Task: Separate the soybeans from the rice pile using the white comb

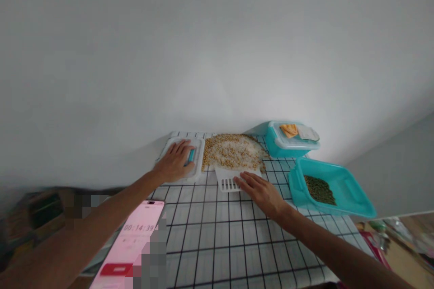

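My left hand lies flat, fingers spread, on a translucent plastic lid with a blue strip on it. Beside the lid, a pile of yellow beans mixed with white grains covers the cloth near the wall. Against the near edge of the pile lies a white plastic scraper with slots along its near end. My right hand rests over the scraper's right part, its fingers stretched out and partly hiding it. Whether its thumb grips underneath is hidden.
To the right stands a teal tub with dark green pellets or beans inside. Behind it, a lidded teal box bears a folded yellow cloth and a pale cloth. A phone showing a timer is at front left.
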Available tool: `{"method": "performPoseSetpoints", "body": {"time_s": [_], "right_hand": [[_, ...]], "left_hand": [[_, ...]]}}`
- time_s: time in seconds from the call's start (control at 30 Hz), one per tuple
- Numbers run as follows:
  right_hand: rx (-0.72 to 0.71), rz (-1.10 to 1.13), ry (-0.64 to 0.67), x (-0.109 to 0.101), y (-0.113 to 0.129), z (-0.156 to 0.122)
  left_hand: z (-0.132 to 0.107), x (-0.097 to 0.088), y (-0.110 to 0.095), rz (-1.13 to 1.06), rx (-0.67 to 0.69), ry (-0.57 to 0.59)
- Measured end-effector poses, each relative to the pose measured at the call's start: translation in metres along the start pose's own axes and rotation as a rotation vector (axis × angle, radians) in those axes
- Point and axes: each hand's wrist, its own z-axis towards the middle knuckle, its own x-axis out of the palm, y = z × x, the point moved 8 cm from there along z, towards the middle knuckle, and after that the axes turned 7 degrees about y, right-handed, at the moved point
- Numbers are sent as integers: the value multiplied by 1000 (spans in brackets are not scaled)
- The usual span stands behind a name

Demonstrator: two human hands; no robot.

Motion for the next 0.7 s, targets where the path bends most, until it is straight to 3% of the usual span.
{"method": "performPoseSetpoints", "body": {"time_s": [0.7], "right_hand": [[23, 56, -42, -1, -14, 6]], "left_hand": [[2, 0, 5, -15, -27, -13]]}}
